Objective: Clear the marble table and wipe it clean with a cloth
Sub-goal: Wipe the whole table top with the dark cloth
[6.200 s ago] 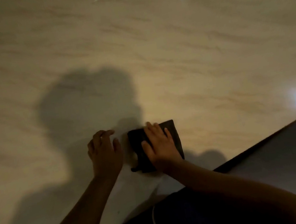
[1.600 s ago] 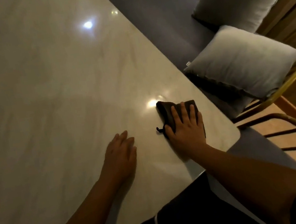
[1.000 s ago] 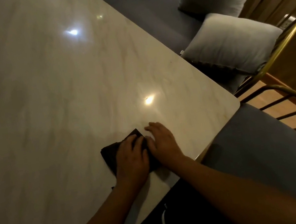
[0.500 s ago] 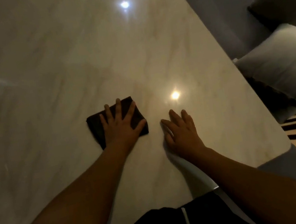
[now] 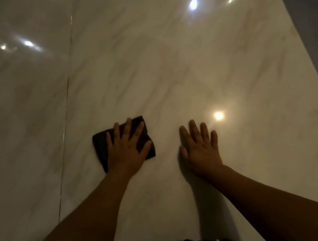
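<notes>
A flat hand on a dark cloth

The left hand (image 5: 126, 150) lies flat, fingers spread, on the dark brown folded cloth (image 5: 101, 148) on the shiny pale marble table (image 5: 166, 67). The right hand (image 5: 200, 146) rests flat and empty, right of the cloth, not touching it.

Bench (image 5: 166, 67): carries everything; its right edge runs along the right side.
Seam (image 5: 66, 108): crosses the bench from far to near, left of the cloth.
Cloth (image 5: 100, 148): flat on the bench, left of centre.
Left hand (image 5: 126, 152): flat on the cloth, fingers (image 5: 128, 125) reaching its far edge.
Right hand (image 5: 202, 149): flat on the bench, right of the cloth, apart from it.
</notes>
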